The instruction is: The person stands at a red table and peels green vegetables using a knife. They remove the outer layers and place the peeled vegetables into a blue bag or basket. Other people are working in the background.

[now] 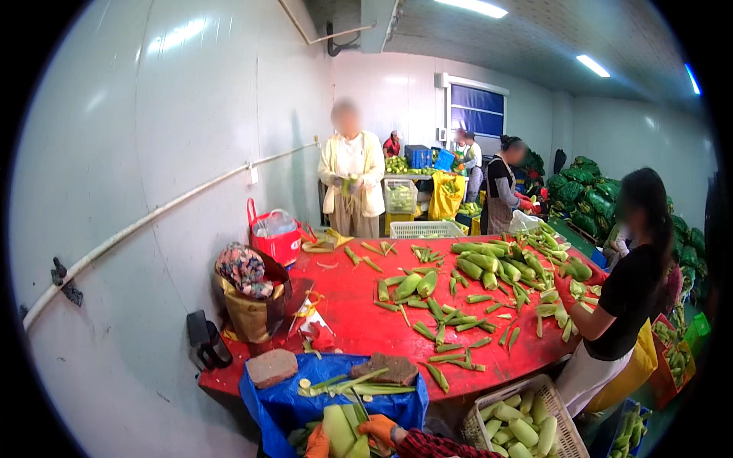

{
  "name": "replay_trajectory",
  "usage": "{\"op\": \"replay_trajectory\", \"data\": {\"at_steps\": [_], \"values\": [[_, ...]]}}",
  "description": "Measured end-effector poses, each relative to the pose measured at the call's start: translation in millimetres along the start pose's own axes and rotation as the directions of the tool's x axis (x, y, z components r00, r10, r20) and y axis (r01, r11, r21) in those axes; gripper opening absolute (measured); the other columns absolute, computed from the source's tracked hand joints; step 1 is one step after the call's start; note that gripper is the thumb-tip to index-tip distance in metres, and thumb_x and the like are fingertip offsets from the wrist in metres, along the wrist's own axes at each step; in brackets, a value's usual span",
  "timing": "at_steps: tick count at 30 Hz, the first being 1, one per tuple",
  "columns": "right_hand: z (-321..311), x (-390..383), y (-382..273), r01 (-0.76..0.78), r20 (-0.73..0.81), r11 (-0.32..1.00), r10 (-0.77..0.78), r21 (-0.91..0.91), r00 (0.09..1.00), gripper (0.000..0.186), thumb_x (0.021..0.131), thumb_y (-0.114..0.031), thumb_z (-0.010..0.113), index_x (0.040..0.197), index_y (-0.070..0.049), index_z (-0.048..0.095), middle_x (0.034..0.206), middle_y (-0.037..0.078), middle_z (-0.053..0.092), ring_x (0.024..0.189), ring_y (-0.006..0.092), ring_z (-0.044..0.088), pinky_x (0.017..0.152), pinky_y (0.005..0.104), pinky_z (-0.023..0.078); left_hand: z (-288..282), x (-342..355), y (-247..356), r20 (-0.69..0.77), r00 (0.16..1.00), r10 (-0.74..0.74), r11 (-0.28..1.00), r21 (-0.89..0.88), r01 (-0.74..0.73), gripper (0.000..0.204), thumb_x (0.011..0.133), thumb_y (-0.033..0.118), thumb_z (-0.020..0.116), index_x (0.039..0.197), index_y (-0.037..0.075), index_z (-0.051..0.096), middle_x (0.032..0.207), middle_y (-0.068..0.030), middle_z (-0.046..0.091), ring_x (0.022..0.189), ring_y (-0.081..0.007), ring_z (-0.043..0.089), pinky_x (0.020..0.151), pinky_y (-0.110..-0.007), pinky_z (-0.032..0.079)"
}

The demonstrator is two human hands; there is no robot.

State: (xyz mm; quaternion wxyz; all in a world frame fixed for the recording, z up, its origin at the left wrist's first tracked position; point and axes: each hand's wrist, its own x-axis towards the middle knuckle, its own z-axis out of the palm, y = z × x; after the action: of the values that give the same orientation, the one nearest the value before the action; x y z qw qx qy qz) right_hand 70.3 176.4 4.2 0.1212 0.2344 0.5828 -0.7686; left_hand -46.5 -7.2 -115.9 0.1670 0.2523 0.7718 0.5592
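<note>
At the bottom edge, my left hand [318, 443] in an orange glove is closed around a pale green ear of corn [337, 429] with husk leaves on it. My right hand [379, 431], gloved in orange below a red checked sleeve, is closed at the corn's right side. A thin dark blade, seemingly of a knife [359, 401], sticks up from its fingers; the handle is hidden. Under both hands is a blue plastic sheet [263, 412] with cut husk pieces [366, 388] along its far side. Two bricks, one reddish [272, 368] and one brown [385, 369], lie on the sheet's far edge.
The red table [359, 305] carries unhusked corn [489, 263] and scattered husk pieces. A crate of husked corn [467, 427] stands at right. A gold bag [248, 309] and red bag [279, 243] sit at left. Co-workers stand across [353, 168] and at right [622, 282].
</note>
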Motion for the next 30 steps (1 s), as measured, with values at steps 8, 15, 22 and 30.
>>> {"op": "replay_trajectory", "data": {"at_steps": [8, 15, 22, 30], "values": [[27.4, -3.9, -31.1, 0.039, 0.129, 0.99, -0.022, -0.135, 0.991, 0.025, 0.081, -0.023, 0.063, 0.094, -0.001, 0.066, 0.065, 0.005, 0.06, 0.045, 0.0119, 0.052, 0.042, 0.0249, 0.039, 9.6, -21.2, -95.6, 0.066, 0.978, 0.199, 0.975, 0.086, -0.205, 0.026, 0.098, 0.016, 0.043, 0.112, 0.002, 0.06, 0.108, -0.0144, 0.064, 0.1, -0.0262, 0.06, 0.088, -0.038, 0.047], [30.2, 12.8, -35.6, 0.008, -0.116, 0.824, -0.089, -0.566, 0.989, 0.069, 0.072, -0.071, 0.065, 0.096, -0.005, 0.067, 0.082, 0.006, 0.062, 0.072, 0.0169, 0.058, 0.057, 0.0315, 0.047, 4.4, -12.8, 102.3, -0.184, 0.952, -0.245, 0.97, -0.037, 0.242, 0.06, 0.07, 0.039, 0.082, 0.113, 0.004, 0.058, 0.106, -0.0118, 0.067, 0.097, -0.0268, 0.065, 0.083, -0.035, 0.05], [29.4, -14.3, -39.3, 0.127, -0.051, 0.963, -0.143, -0.239, 0.988, 0.047, 0.086, -0.049, 0.064, 0.107, -0.007, 0.065, 0.069, 0.004, 0.062, 0.037, 0.0109, 0.047, 0.031, 0.0263, 0.031, -10.8, -24.1, 111.8, 0.081, 0.994, -0.073, 0.87, -0.483, 0.103, 0.051, 0.078, 0.027, 0.079, 0.118, 0.004, 0.057, 0.109, -0.0065, 0.064, 0.095, -0.0177, 0.062, 0.083, -0.03, 0.05], [34.7, -11.6, -11.8, 0.129, -0.092, 0.991, -0.131, -0.023, 0.987, 0.038, 0.091, -0.039, 0.062, 0.109, -0.006, 0.066, 0.091, 0.006, 0.068, 0.079, 0.0149, 0.063, 0.065, 0.0279, 0.05, -4.3, -26.9, 96.7, -0.066, 0.985, -0.156, 0.735, -0.675, 0.072, 0.054, 0.085, 0.016, 0.071, 0.131, 0.002, 0.048, 0.128, -0.008, 0.054, 0.111, -0.0183, 0.054, 0.094, -0.033, 0.045]]}}
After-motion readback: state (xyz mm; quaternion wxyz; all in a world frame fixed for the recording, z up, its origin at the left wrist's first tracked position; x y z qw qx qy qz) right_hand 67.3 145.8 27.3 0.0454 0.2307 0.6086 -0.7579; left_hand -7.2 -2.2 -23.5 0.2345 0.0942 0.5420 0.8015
